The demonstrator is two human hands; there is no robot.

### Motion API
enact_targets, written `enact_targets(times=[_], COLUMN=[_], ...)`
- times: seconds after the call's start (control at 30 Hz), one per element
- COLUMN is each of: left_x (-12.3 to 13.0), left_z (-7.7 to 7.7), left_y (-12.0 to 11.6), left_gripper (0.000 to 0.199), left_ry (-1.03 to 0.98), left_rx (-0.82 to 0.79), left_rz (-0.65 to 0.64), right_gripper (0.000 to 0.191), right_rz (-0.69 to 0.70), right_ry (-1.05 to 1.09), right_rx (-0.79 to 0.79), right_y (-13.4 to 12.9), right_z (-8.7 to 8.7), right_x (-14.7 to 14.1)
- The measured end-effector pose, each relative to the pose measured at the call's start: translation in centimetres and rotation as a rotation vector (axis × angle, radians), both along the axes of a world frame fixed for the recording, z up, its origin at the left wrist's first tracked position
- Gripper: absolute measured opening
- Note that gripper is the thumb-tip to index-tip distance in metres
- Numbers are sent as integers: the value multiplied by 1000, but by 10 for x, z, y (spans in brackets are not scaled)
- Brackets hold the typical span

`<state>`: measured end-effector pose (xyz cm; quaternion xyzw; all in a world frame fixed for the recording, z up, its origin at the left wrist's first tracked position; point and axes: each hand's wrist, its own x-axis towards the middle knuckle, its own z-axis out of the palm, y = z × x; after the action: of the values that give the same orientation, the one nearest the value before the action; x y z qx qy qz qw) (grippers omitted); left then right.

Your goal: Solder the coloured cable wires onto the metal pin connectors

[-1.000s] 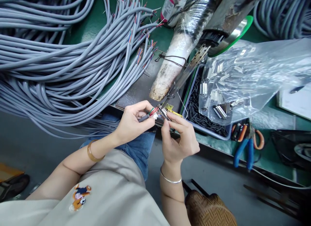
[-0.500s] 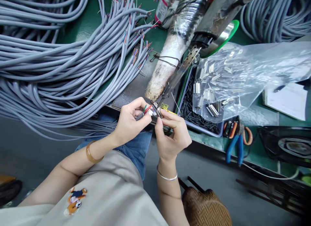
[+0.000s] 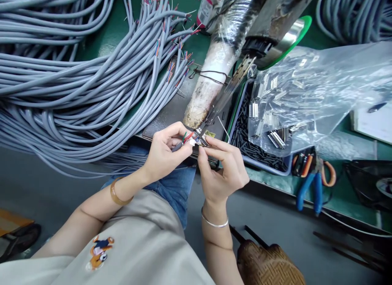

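Note:
My left hand (image 3: 163, 152) is closed in a pinch on the end of a grey cable (image 3: 177, 146), whose stripped red, green and white wires fan out past the fingertips. Those wires meet a small metal multi-pin connector (image 3: 201, 137). My right hand (image 3: 222, 166) has its thumb and fingers pinched at the connector's right end. Just above the connector, the dark tip of a soldering iron (image 3: 225, 89) slants down to it, touching or very near. A thin bent silvery wire (image 3: 226, 130) rises beside my right fingers.
Bundled grey cables (image 3: 92, 81) cover the left of the bench. A film-wrapped white tube (image 3: 203, 87) points down behind the hands. On the right are a blue tray (image 3: 263, 164) of black sleeves, a clear bag (image 3: 324, 81) of connectors, and blue-handled pliers (image 3: 310, 191).
The view has shifted slightly, so the right-side things sit farther right. My right hand has moved a little right and down; both hands keep their pinch at the cable and connector.

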<state>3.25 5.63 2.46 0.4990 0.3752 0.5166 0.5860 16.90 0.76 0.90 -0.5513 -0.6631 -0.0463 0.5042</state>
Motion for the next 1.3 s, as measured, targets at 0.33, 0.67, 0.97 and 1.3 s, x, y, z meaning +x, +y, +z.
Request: enact_targets(times=[0.33,0.67,0.97,1.3], left_x=[-5,0,1,1], left_z=[0,-16,-13,-5], left_y=[0,-12,-9,-7], left_gripper=[16,12,13,12], left_ry=[-1,172,198,149], left_rx=[-82,121,104,67], left_rz=[-77,82,91,79], right_gripper=[20,18,15,18], right_rz=[3,-17,-23,-39], right_ry=[-71,-44,-2,-38], right_rx=[37,34,0,37], right_y=[-2,-2,0,3], right_z=[-5,-3,-8,-4], right_x=[1,-5,-2,-2])
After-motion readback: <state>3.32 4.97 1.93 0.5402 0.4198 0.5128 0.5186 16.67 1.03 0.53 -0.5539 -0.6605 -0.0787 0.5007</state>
